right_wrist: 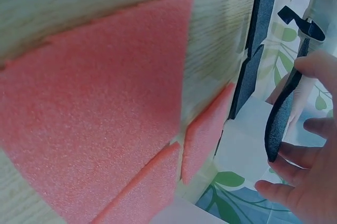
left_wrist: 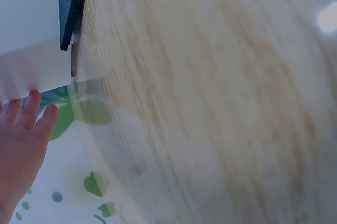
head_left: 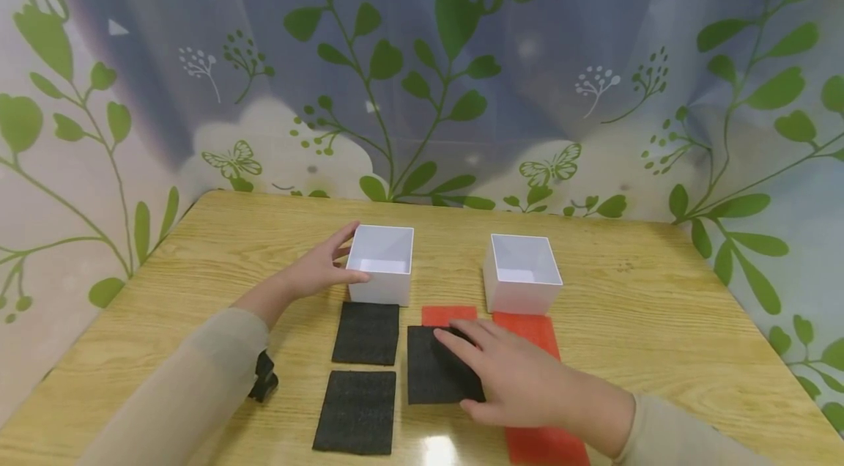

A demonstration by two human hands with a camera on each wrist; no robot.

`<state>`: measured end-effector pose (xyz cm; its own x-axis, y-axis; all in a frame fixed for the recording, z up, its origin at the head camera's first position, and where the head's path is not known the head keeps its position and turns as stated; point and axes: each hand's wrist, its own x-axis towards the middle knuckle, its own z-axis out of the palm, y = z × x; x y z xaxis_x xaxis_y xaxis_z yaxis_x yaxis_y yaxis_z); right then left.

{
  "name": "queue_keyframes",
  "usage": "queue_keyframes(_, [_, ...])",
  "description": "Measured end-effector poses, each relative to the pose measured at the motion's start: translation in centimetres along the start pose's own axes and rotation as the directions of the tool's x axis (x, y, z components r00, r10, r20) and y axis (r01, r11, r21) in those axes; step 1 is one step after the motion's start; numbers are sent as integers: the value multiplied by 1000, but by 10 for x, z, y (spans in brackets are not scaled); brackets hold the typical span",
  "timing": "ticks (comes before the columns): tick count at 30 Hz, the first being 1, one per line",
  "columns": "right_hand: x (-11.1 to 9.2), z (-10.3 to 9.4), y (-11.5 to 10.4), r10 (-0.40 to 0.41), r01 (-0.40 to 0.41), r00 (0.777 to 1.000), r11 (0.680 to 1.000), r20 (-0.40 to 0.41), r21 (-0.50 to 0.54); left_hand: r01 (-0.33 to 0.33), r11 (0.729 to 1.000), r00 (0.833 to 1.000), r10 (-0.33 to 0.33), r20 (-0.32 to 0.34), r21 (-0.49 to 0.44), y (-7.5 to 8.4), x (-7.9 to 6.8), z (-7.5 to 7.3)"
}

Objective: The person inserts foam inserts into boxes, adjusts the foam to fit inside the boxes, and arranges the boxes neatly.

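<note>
Leaf-and-butterfly curtain [head_left: 554, 70] behind a wood-grained bench [head_left: 659, 349], as I have it on my remote feeds. Toward the back stand a left white box [head_left: 379, 291] and a right white box [head_left: 524, 299], upright and apart. The left hand [head_left: 319, 272] grasps the left white box from its side: thumb over the front wall, fingers reaching round toward the far corner. The right hand [head_left: 527, 382] grips a black square [head_left: 428, 374] by its edges, thumb on one and fingers at the opposite one; my right wrist view shows this piece slightly bowed and clear of the bench. Two others, the far black square [head_left: 365, 334] and the near black square [head_left: 356, 411], lie flat in a column before the left white box. To the right I count three red pieces: a far red square [head_left: 532, 330] just before the right white box, a near red square [head_left: 547, 445] partly hidden by the right forearm, and a third red square [head_left: 438, 315] largely masked by the held piece. Progress, in my judgement: unfinished. Five pieces lie on the bench; the sixth, in hand, is not yet set down, and I see none inside either box.
</note>
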<state>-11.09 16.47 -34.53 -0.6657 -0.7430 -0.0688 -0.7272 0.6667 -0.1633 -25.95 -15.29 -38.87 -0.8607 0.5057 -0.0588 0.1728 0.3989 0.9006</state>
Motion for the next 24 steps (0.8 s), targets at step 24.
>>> queue_keyframes(24, [8,-6,3,-56,50,995,997,-83,-65,-11,1000,1000,11,-5,2,-2,0,0])
